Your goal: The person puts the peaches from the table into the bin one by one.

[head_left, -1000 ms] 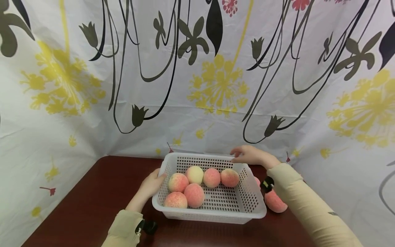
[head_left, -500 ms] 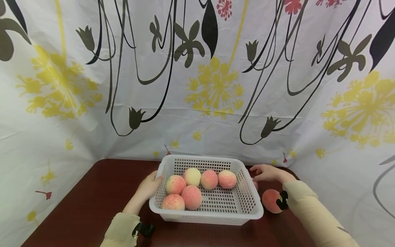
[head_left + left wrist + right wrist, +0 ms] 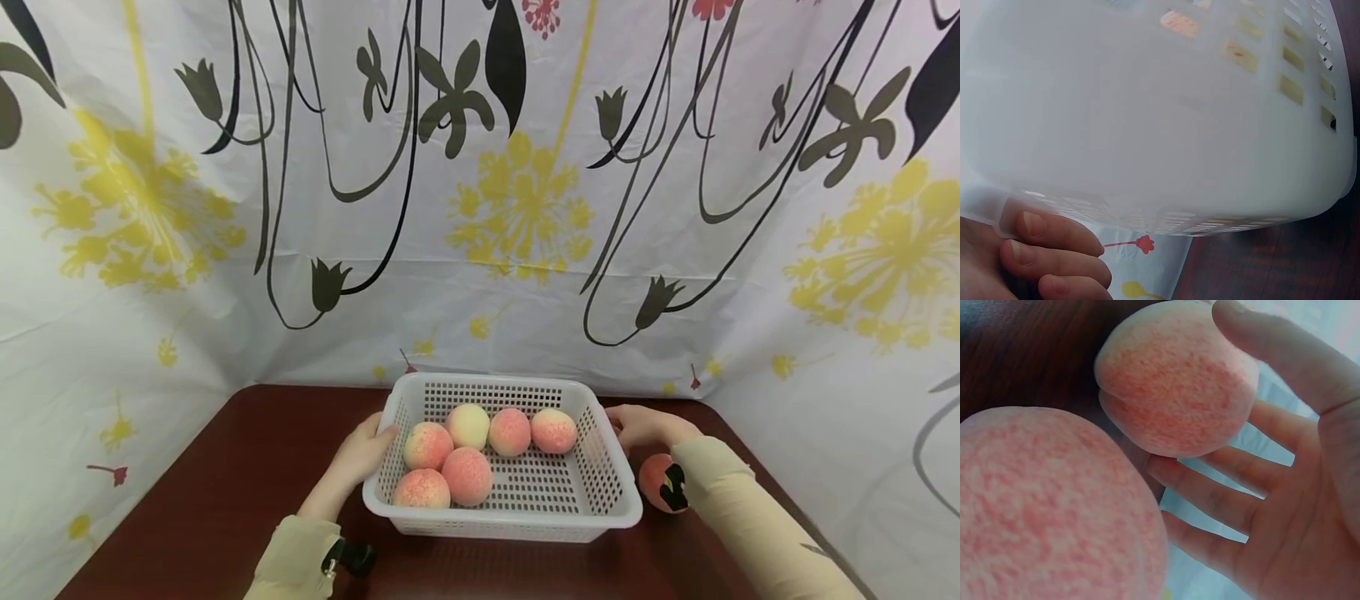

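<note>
A white plastic basket [image 3: 502,518] with perforated sides stands on the dark table and holds several peaches [image 3: 467,477]. My left hand [image 3: 365,450] grips its left rim, thumb over the edge; in the left wrist view the fingers [image 3: 1054,234] curl against the outside wall. Just outside the basket's right wall, my right hand [image 3: 647,425] is around a peach [image 3: 1179,381]. The right wrist view has the thumb on one side of that peach and the fingers spread behind it. Another peach [image 3: 658,482] lies nearer, below the right wrist.
The dark red table [image 3: 202,492] extends left of the basket and in front of it. A white cloth with a flower print [image 3: 450,333] hangs behind and at both sides. Inside the basket, the peaches sit toward the left and back, with bare floor [image 3: 540,492] at front right.
My right hand has gone from above the basket's back right rim down to the peach outside the right wall. The rightmost peach in the basket has turned slightly. My left hand keeps its hold.
</note>
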Demonstrator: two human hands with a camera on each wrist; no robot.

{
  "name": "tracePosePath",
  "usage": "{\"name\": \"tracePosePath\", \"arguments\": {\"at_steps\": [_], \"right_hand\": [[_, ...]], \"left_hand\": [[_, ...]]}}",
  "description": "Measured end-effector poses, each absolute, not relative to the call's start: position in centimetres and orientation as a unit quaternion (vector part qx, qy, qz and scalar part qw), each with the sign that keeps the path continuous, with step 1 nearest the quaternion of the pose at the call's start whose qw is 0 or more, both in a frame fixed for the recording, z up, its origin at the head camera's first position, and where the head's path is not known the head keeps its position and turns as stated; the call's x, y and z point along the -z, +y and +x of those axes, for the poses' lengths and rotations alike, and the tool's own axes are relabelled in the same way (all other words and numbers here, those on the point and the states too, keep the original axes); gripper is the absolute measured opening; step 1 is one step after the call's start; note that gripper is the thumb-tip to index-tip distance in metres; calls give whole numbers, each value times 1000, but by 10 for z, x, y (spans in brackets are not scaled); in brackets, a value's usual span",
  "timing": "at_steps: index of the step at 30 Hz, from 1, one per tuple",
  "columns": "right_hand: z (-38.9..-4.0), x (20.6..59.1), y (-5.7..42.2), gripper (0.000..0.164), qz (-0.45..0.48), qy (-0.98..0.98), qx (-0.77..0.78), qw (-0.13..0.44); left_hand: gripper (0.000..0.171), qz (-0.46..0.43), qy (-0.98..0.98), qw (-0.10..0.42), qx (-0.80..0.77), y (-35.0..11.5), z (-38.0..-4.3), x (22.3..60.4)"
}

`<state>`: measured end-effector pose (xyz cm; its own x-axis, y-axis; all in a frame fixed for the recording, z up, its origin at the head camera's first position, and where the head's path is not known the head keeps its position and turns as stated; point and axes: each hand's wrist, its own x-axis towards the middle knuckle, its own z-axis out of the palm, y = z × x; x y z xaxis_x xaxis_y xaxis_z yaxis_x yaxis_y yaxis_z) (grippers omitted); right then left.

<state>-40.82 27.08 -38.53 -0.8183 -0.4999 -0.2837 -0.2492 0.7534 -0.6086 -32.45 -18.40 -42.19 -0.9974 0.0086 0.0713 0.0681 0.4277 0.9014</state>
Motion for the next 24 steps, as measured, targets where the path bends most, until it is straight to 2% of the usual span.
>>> {"name": "tracePosePath", "arguments": {"at_steps": [7,18,22,24], "right_hand": [[-410,388,269,57,-199,925,255,200],[-412,392,265,32,-192,941,212,181],[-412,391,265,37,-181,942,218,180],[-414,389,267,46,-176,946,207,175]], "left_hand": [[48,-23,-844,20,535,-184,-325,420],[48,-25,-839,18,543,-184,-324,422],[49,-30,-842,24,538,-184,-322,420],[49,-30,-843,24,537,-184,-322,420]]}}
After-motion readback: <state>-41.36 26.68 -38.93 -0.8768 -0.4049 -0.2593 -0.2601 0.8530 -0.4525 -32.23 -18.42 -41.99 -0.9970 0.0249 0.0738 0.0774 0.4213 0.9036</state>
